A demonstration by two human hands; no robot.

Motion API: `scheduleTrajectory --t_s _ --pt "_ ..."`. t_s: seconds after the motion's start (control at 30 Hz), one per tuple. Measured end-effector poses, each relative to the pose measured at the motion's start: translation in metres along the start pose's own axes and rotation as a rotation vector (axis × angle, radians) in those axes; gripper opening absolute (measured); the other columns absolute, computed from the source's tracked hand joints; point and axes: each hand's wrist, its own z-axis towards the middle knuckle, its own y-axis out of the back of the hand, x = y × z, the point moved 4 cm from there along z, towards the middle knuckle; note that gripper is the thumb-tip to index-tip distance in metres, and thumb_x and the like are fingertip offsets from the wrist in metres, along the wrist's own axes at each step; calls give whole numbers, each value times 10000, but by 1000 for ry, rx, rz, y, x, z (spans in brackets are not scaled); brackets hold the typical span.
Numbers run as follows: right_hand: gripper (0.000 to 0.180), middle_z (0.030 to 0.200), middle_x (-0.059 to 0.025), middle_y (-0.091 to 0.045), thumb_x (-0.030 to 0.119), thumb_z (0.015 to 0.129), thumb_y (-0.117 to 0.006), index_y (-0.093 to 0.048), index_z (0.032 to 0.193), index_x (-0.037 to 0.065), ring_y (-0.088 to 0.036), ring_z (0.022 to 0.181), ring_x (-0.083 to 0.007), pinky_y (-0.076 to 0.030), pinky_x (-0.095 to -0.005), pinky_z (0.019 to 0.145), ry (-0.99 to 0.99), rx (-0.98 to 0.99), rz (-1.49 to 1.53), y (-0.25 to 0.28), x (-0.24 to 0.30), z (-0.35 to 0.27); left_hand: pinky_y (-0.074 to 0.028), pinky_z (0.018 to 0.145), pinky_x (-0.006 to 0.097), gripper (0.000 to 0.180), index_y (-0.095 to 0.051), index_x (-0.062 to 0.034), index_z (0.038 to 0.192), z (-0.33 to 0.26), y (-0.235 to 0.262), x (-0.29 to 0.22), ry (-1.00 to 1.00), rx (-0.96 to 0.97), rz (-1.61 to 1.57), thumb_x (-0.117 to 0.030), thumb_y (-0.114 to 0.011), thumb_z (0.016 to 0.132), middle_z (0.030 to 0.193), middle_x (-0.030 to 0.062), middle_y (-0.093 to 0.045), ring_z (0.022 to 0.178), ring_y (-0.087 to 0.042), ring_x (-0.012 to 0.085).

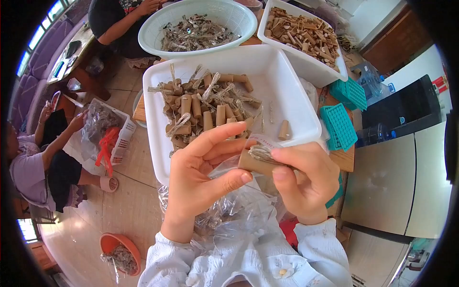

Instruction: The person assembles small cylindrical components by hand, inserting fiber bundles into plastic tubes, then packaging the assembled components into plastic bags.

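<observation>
Head view: left fingers point(221, 137) parted; right fingers point(285, 176) pinch brown cylinder point(256, 165), strands point(262, 152).

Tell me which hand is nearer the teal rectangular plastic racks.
Right: the bare right hand is left of the teal racks; the bare left hand is farther left.

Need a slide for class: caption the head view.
Right hand pinching a brown cylinder and silvery strands beside the left hand, white tray of cylinders beyond.

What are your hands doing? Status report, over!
Right hand: pinching brown tube and pale strands. Left hand: at tube's other end. Clear bag close by. Right hand hides one end.
</observation>
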Motion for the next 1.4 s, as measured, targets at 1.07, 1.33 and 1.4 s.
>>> scheduleTrajectory --t_s 1.07,1.33,1.4 --pt "290 966 -75 -573 188 758 -642 -610 1020 68 -570 738 -209 -465 -287 579 180 243 -139 -23 -29 14 -498 736 241 599 -423 -3 1231 4 1 7 246 -101 21 79 -662 688 922 97 -618 858 -585 124" --pt "281 980 -102 -583 121 754 -637 -596 1021 45 -597 799 -225 -501 -285 629 -55 244 216 -32 -34 -3 -493 717 224 477 -432 13 1211 6 2 8 211 -171 54 73 -580 761 859 92 -626 804 -583 98" --pt "258 952 -105 -596 75 747 -634 -599 1001 42 -606 790 -222 -506 -281 619 -103 219 243 -33 -35 -3 -491 728 227 440 -431 20 1204 8 2 8 199 -194 47 56 -560 784 855 93 -628 796 -585 100"
